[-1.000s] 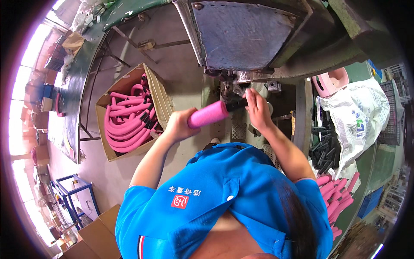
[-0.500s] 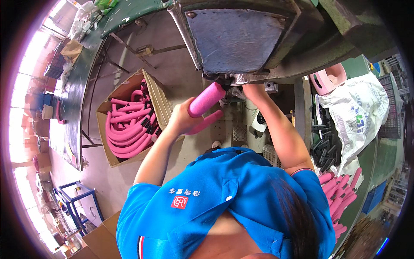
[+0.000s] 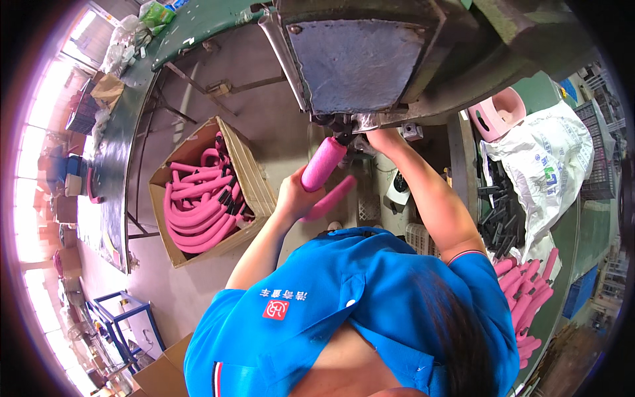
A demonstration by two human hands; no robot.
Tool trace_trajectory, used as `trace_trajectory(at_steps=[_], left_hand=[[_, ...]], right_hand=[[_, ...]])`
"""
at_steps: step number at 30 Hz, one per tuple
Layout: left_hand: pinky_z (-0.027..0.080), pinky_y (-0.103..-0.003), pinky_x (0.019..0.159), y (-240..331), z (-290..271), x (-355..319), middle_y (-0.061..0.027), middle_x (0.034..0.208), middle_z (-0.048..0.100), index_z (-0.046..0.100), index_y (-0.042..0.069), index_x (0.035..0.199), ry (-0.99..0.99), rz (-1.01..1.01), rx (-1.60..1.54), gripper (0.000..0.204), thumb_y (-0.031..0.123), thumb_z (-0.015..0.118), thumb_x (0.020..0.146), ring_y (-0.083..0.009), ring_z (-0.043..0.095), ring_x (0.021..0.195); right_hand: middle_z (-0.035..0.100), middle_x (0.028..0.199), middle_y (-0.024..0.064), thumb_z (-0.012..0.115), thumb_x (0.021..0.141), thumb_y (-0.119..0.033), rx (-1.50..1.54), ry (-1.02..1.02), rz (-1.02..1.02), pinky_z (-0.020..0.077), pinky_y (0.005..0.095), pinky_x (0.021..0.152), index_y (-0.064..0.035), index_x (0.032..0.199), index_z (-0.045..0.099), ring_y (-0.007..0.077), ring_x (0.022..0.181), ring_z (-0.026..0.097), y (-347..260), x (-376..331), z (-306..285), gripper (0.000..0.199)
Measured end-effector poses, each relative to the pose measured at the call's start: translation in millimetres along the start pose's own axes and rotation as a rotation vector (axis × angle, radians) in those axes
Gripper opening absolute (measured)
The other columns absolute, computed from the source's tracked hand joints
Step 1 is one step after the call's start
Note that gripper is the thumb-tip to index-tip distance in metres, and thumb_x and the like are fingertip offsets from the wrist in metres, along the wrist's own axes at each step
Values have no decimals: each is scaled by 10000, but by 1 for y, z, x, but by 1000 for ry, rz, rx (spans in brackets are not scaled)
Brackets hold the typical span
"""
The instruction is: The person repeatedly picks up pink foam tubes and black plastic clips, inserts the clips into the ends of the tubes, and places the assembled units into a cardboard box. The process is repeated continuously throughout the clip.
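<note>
My left hand (image 3: pixel 296 197) is wrapped round a pink foam-covered U-shaped bar (image 3: pixel 324 164), its other leg curving out beside my fingers. The bar slants up towards the underside of a heavy machine (image 3: pixel 357 63) with a blue-grey plate. A black fitting (image 3: pixel 343 132) shows at the bar's upper end, just below the machine; whether it is fixed to the bar I cannot tell. My right hand (image 3: pixel 383 139) reaches in under the machine's lower edge, beside that fitting. Its fingers are hidden there.
At left, a cardboard box (image 3: pixel 259 192) holds many pink foam bars. On the right-hand bench lie black parts (image 3: pixel 501 215), a white sack (image 3: pixel 546 169), a pink plastic seat (image 3: pixel 497 114) and pink foam pieces (image 3: pixel 529 294). A blue-framed cart (image 3: pixel 126 317) stands lower left.
My left hand has shifted a little right and closer to me with the pink bar, which now stands steeper. More of the black fitting shows at its upper end. The right hand has hardly moved.
</note>
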State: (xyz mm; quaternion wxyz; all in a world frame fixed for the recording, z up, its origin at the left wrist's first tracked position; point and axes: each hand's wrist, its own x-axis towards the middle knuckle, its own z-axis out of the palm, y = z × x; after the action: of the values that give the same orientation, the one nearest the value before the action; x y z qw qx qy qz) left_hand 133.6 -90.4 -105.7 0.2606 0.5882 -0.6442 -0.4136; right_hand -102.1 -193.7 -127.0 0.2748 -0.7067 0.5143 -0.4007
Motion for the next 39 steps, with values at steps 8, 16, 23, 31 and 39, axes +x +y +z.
trace_trajectory(at_steps=[8, 16, 23, 31, 39], left_hand=[[495, -428, 806, 12, -14, 6, -195, 909, 667, 632, 89, 1072, -132, -58, 256, 455, 267, 667, 655, -351, 640, 889], [505, -441, 773, 1, -16, 7, -171, 873, 668, 613, 104, 1017, -126, -40, 306, 382, 279, 646, 679, -356, 636, 870], [507, -439, 768, 6, -24, 13, -171, 881, 668, 612, 102, 1030, -177, 4, 325, 398, 265, 657, 669, -350, 636, 872], [498, -430, 778, 10, -30, 14, -185, 896, 666, 624, 77, 1051, -209, -19, 313, 447, 270, 679, 652, -349, 637, 875], [507, -423, 786, 4, -32, 20, -165, 897, 673, 632, 95, 1029, -241, 21, 299, 410, 279, 674, 665, -333, 640, 881]], right_hand=[[577, 1008, 160, 479, 910, -263, -135, 167, 197, 448, 412, 783, -45, 1012, 564, 289, 944, 544, 183, 8, 43, 255], [531, 1239, 205, 516, 874, -314, -396, 67, 433, 411, 453, 947, -46, 1226, 508, 371, 1154, 484, 164, 14, 93, 442], [550, 1203, 220, 541, 858, -321, -576, 187, 140, 422, 448, 927, -28, 1219, 510, 385, 1129, 502, 151, 1, 63, 466], [573, 1161, 238, 570, 840, -330, -835, 307, -104, 434, 443, 904, -8, 1211, 513, 402, 1100, 522, 154, 4, 51, 494], [614, 1027, 208, 592, 825, -280, -548, 320, 76, 473, 408, 787, -6, 1111, 550, 360, 944, 572, 130, -10, 27, 399]])
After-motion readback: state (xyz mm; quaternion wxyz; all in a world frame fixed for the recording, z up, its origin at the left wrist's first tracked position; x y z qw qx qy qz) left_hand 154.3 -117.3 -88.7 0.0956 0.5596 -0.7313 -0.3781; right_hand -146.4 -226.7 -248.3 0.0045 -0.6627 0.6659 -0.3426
